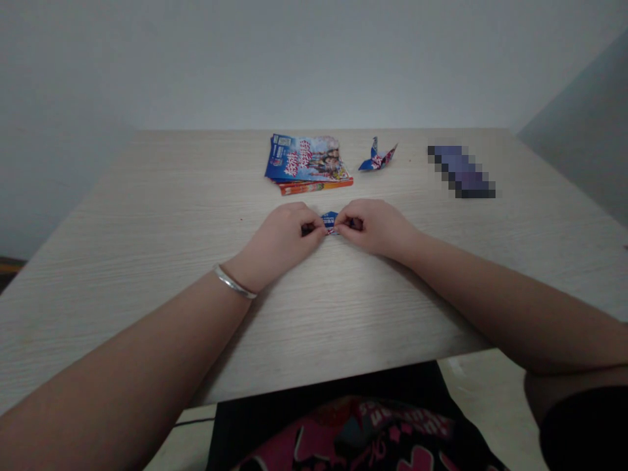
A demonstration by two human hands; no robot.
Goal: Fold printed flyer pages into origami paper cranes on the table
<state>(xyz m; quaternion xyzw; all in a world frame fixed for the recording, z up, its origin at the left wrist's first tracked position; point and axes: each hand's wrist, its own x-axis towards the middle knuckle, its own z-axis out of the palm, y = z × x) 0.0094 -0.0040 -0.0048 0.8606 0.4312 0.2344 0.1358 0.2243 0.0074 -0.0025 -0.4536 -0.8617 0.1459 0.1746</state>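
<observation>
A small folded piece of blue printed paper lies low over the middle of the table, between my two hands. My left hand pinches its left side between thumb and fingers. On the opposite side my right hand pinches it the same way, the fingertips of both hands almost meeting. Much of the paper is hidden behind the fingers. Just beyond my right hand stands a folded paper crane of similar blue, white and red print, its points raised.
A stack of printed flyers, blue on top with an orange edge beneath, lies at the back centre. To the back right is a dark, pixelated flat object. The pale wooden table meets a wall behind.
</observation>
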